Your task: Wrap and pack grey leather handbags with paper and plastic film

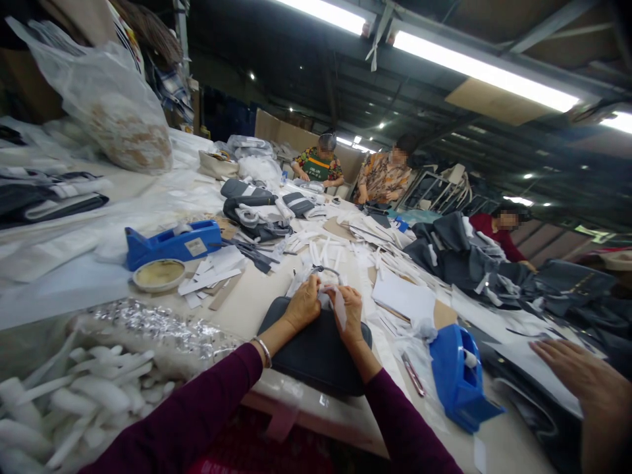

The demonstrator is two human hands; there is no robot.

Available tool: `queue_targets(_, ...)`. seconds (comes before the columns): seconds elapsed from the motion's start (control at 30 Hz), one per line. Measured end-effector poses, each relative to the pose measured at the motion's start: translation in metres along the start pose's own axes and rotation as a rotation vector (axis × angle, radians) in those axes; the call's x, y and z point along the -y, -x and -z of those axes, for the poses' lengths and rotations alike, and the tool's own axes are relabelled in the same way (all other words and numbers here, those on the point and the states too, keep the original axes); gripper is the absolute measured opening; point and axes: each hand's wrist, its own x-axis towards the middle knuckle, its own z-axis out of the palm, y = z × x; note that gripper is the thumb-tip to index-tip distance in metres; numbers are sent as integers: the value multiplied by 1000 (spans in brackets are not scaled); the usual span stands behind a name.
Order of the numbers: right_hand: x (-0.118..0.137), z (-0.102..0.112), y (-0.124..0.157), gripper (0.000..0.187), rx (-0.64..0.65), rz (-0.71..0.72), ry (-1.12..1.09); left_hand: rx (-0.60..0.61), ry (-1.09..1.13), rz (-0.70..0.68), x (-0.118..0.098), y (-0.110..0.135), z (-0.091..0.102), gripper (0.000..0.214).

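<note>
A dark navy bag (316,359) lies flat at the table's front edge, its handle (326,268) pointing away from me. My left hand (303,304) is closed at the base of the handle, fingers pinched on white wrapping there. My right hand (349,313) is closed too, pinching a thin white sheet (340,306) that hangs down past its fingers. Both hands meet over the far edge of the bag. Fingertips partly hide what lies between them.
Blue tape dispensers (172,245) (459,375) stand left and right, with a cutter knife (413,374) beside the right one. A round dish (158,274), paper strips and a bag of white foam pieces (99,395) lie leftward. Another person's hand (567,368) reaches in from the right. Several co-workers sit farther back.
</note>
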Motion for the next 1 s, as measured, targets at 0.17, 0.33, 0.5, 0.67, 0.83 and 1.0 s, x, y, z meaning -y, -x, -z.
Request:
queue_targets(0.17, 8, 5, 20, 21, 31, 98, -31, -46, -37, -41, 3, -1, -2, 59)
queue_targets(0.33, 7, 6, 30, 21, 42, 125, -19, -81, -98, -78, 5, -1, -5, 62)
queue_targets(0.5, 8, 12, 33, 26, 98, 223, 22, -81, -195, -144, 6, -3, -3, 36)
queue_targets(0.67, 10, 11, 38, 35, 151, 203, 73, 1, -227, -169, 8, -5, -3, 32)
queue_targets(0.83, 11, 8, 38, 46, 72, 83, 95, 46, -264, -165, 8, -6, -4, 28)
queue_targets(1.0, 15, 2, 36, 35, -12, 35, 225, 94, -276, -124, 6, -7, -2, 32)
